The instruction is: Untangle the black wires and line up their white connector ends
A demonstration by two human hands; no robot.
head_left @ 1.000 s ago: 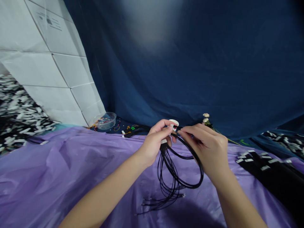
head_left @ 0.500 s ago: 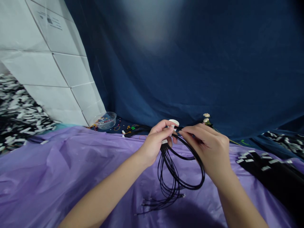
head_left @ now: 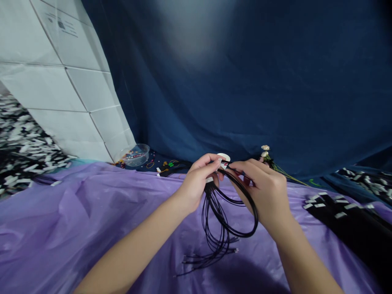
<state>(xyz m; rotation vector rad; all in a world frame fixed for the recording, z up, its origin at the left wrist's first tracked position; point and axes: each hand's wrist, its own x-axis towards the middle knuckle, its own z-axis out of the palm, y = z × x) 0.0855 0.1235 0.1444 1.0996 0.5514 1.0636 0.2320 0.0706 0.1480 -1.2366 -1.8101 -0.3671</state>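
Observation:
A bundle of thin black cords point(head_left: 210, 191) hangs between my hands. It forms a loop on the right, and its loose ends, some with small metal tips, trail above the purple sheet. My left hand point(head_left: 196, 183) is closed around the bundle's upper part, where a white tag point(head_left: 209, 179) wraps the cords. A white label with red marks point(head_left: 224, 164) shows at my left fingertips, and a white round piece point(head_left: 224, 156) sits just behind. My right hand point(head_left: 266, 188) pinches the black strands close to that label; its fingertips are partly hidden.
Purple sheeting point(head_left: 92, 216) covers the front surface. Black strips with white tags point(head_left: 324, 208) lie at right, and a heap of similar ones point(head_left: 27, 143) at far left. A clear bowl of beads point(head_left: 136, 155), loose beads and artificial flowers point(head_left: 265, 153) stand along the blue cloth point(head_left: 275, 81).
My right hand has shifted slightly left, toward my left hand, and the cord loop has moved with it. The red-marked label shows more plainly now. My left hand keeps its hold.

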